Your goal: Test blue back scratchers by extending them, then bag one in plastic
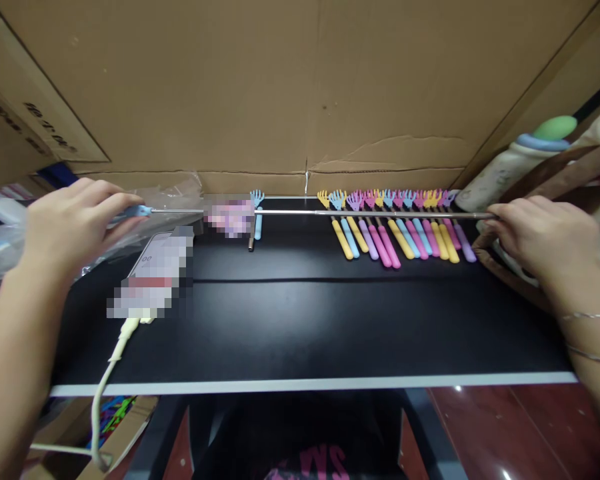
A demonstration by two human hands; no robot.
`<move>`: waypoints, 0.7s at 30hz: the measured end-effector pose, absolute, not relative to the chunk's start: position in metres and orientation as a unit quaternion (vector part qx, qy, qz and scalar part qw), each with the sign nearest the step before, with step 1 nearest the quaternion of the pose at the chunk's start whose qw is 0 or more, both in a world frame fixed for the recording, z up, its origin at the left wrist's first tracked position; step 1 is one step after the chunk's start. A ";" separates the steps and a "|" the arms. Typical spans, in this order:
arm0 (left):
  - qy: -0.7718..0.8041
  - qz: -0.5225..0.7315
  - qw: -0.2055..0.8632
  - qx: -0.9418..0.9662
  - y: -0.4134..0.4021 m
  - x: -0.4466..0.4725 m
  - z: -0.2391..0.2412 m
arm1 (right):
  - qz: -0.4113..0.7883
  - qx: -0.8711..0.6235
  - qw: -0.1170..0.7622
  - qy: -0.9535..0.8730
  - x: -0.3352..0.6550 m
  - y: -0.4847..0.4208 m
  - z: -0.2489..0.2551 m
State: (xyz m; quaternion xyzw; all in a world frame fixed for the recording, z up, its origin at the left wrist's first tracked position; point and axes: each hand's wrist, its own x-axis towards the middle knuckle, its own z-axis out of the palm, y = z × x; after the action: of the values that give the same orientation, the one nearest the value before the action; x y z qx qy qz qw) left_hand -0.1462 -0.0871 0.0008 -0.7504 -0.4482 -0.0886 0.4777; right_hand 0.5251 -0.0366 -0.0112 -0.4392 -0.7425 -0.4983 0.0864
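Note:
A telescopic back scratcher [290, 212] is drawn out long and level across the desk, between my two hands. My left hand [77, 213] is closed around its light-blue end at the left. At the far right my right hand [545, 233] grips the other end of the metal rod, which its fingers hide. Beneath the rod, several short back scratchers [380, 243] with yellow, blue, purple and pink handles lie in a row, claws towards the back. A single blue back scratcher [259, 223] lies apart from them, beside a short dark metal piece [251, 240].
A phone [153, 267], partly blurred, lies at the left with a pale cable [115, 353] hanging over the desk edge. Clear plastic bags [5, 240] are behind my left hand. Cardboard [280, 87] walls the back. A bottle [500, 173] leans at the right.

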 end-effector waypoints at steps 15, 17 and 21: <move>-0.484 -0.057 0.428 -0.761 -0.094 -0.134 0.003 | -0.353 -0.499 0.075 -0.788 0.511 -0.040 -0.013; -0.486 -0.068 0.416 -0.766 -0.093 -0.133 0.003 | -0.346 -0.515 0.076 -0.781 0.510 -0.041 -0.014; -0.477 -0.067 0.410 -0.774 -0.090 -0.135 0.000 | -0.358 -0.533 0.071 -0.764 0.510 -0.042 -0.014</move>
State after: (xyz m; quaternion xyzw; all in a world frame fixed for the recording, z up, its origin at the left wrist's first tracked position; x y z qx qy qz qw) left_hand -0.1346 -0.0904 0.0003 -0.7744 -0.4775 -0.0672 0.4097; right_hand 0.5102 -0.0418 -0.0141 -0.5326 -0.7636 -0.3580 0.0713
